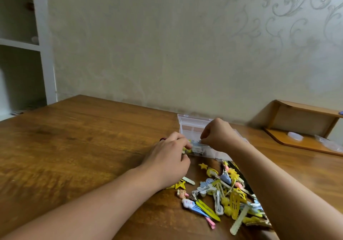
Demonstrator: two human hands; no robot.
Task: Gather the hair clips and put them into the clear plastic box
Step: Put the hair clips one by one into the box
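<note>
Two hands at near left corner of clear plastic compartment box (191, 126) on brown wooden table (74, 137). We curl left hand (169, 158) round small yellow clips, fingers at box edge; right hand (218, 136) pinches pale blue clip (194, 143) over same corner. Most of colourful hair clips in loose pile (228, 193) lie just near side of box, between forearms. We judge it best to drop clips flat into one compartment, steady box, avoid springing clips out, then gather small handfuls.

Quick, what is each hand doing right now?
Left hand: fingers curled around small hair clips.
Right hand: fingers pinching something small at the clear plastic box.
</note>
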